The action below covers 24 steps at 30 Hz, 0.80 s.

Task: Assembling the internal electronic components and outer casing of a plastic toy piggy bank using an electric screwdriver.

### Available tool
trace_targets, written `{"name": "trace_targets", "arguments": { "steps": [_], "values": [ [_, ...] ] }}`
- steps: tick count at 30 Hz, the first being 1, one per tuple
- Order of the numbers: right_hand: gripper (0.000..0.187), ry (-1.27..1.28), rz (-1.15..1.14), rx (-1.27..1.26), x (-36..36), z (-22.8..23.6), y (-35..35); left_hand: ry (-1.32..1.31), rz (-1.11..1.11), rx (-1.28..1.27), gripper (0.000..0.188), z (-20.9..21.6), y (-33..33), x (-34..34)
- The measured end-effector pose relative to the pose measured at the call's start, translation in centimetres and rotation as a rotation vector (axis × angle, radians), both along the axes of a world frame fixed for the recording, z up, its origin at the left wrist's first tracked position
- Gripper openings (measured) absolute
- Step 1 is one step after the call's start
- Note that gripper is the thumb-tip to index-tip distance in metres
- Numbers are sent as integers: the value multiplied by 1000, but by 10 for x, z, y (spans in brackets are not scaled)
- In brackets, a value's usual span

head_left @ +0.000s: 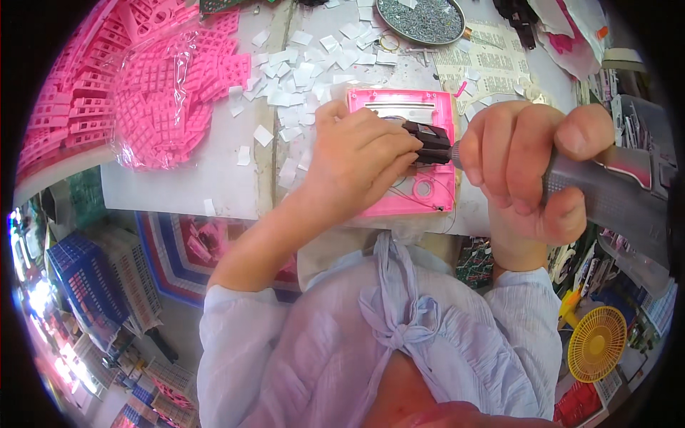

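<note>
Left grip (365, 153) is pinching a black plastic block (432, 145) over a pink rectangular plastic casing (444, 191) on the white counter (178, 194). Right grip (526, 162) is clasping a thick grey driver (605, 184), apparently fastening; continuing is demanding straight alignment

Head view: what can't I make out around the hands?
In the head view:
Pink rectangular plastic casing: middle hidden by the left hand and a black plastic part.
Grey handheld tool: middle covered by the right hand.
Round grey-rimmed tray: cut off by the top edge.
</note>
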State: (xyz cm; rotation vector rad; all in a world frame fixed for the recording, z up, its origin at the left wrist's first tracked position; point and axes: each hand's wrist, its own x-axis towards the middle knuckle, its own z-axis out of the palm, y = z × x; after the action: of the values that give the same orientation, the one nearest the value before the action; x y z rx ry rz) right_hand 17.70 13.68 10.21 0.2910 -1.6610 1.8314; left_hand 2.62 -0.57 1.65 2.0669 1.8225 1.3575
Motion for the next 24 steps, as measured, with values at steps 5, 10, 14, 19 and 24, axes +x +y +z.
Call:
{"name": "trace_targets", "arguments": {
  "steps": [5, 10, 14, 19, 24],
  "values": [
    [38, -42, -30, 4, -3, -4, -8, -48, -8, 40, 22, -1, 1, 2],
    [36, -17, -92, 27, -7, -11, -5, 43, 166, -88, 37, 15, -5, 3],
    [37, 17, -144, -93, -17, -26, -5, 176, 207, -160, 47, 4, -12, -2],
    [35, 18, -106, -76, -20, -39, -6, 131, 157, -64, 50, -13, -14, -3],
    [35, -33, -133, -68, -18, -41, -8, 122, 156, -43, 50, -15, -16, -3]
  ]
}}
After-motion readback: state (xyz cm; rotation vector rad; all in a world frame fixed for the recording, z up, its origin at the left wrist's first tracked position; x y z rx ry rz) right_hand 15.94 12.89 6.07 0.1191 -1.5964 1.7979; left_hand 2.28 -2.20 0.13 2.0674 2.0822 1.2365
